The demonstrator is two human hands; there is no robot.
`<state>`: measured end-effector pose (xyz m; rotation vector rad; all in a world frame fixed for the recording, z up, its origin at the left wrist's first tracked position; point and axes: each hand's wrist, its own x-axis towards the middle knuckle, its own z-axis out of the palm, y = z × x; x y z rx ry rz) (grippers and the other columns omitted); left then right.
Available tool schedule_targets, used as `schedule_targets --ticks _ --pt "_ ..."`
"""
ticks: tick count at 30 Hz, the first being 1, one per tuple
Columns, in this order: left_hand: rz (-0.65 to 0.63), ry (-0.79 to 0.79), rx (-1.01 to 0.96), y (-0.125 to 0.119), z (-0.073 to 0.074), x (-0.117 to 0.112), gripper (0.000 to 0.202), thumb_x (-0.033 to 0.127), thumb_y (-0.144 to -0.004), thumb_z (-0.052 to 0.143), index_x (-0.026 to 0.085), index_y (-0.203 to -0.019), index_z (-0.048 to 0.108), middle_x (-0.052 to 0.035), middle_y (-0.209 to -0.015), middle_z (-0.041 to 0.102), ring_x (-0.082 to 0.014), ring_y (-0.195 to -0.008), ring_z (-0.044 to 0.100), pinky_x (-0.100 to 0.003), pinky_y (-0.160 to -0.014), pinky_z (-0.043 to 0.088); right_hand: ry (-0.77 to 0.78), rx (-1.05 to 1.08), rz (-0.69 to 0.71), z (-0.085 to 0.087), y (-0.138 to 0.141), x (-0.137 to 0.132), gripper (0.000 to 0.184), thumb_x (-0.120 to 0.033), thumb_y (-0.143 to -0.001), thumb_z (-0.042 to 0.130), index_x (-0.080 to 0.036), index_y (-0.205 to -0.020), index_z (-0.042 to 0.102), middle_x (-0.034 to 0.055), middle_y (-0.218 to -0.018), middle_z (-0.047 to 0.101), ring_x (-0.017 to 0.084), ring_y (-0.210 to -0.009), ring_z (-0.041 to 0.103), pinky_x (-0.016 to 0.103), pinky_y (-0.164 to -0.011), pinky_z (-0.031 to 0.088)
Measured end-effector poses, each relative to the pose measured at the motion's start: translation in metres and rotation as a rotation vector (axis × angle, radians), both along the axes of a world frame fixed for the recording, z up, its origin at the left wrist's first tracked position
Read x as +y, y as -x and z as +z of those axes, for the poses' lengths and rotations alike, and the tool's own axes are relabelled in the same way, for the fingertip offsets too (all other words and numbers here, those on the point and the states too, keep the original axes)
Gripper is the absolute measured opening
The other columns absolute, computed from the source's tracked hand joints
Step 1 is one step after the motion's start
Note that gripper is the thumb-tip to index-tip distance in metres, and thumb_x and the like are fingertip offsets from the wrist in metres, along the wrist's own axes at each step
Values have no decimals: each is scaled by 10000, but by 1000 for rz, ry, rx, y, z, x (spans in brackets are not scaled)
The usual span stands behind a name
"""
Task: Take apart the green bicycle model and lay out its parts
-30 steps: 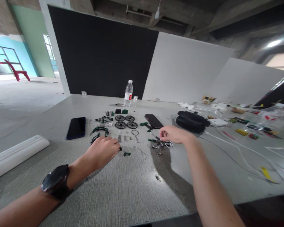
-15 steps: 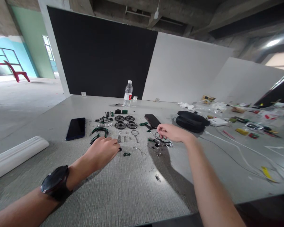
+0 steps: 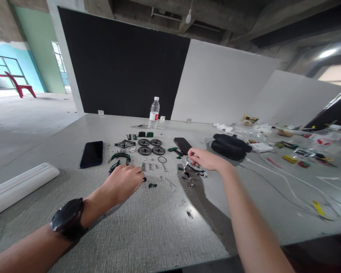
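Note:
Small model-bicycle parts lie spread on a grey table [image 3: 147,227]: several black spoked wheels [image 3: 151,146], a dark frame [image 3: 125,143], green curved pieces [image 3: 119,156] and a row of tiny metal bits [image 3: 153,166]. My left hand [image 3: 124,184], a black watch [image 3: 68,218] on its wrist, rests knuckles-up on the table beside those bits, fingers curled under. My right hand [image 3: 203,158] hovers over a heap of small metal parts [image 3: 194,172], fingers pinched on a thin wire-like piece.
A dark phone [image 3: 92,153] lies at the left, another phone [image 3: 183,145] by the right hand. A water bottle [image 3: 154,112] stands at the back. A black pouch [image 3: 229,146], cables and assorted tools fill the right side. A white moulding strip [image 3: 17,187] lies far left.
My right hand has drifted a little left and away from me, lifting off the metal heap with a thin piece pinched in it. The left hand has stayed put.

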<state>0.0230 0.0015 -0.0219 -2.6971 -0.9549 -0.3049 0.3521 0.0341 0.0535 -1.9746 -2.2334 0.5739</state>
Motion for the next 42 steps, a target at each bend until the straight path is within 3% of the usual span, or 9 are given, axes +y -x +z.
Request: schedule_targets --ticks 7,12,19,23,31,42 --pt "-4 -11 -3 0 1 0 192 153 -976 506 184 -939 692 -49 -898 666 -188 -811 611 -310 -671 422 33 -52 -24 0 -3 0 80 -218 -883 448 -234 -859 522 6 -747 661 155 -645 564 269 -583 360" --pt "-4 -21 -1 1 -3 2 181 149 -969 515 189 -985 690 -49 -920 669 -193 -832 617 -315 -677 431 -154 -10 0 -3 6 3 136 -290 -906 477 -227 -918 597 44 -888 682 170 -716 573 288 -628 384" --pt "13 -20 -3 -1 -4 3 197 182 -984 490 190 -961 686 -47 -901 669 -198 -830 625 -315 -688 442 -429 331 184 -25 72 14 159 -275 -899 583 -203 -1002 680 69 -953 720 186 -821 633 311 -714 459" --pt "10 -26 -1 -2 -3 3 190 210 -973 501 192 -932 686 -44 -886 667 -193 -806 626 -302 -672 449 -474 281 299 -29 108 30 153 -232 -905 594 -219 -900 747 52 -912 740 191 -803 648 330 -738 466" --pt "30 -26 9 -3 -7 4 142 165 -945 544 184 -933 684 -45 -891 672 -191 -794 632 -294 -659 461 -465 212 365 -38 135 60 172 -155 -898 608 -214 -867 766 39 -906 770 186 -818 679 305 -760 478" --pt "14 -17 4 -2 -6 3 151 130 -927 540 180 -855 663 -46 -855 644 -189 -744 607 -311 -622 454 -445 155 405 -54 139 66 180 -195 -904 600 -231 -920 776 44 -953 771 192 -865 680 306 -802 480"
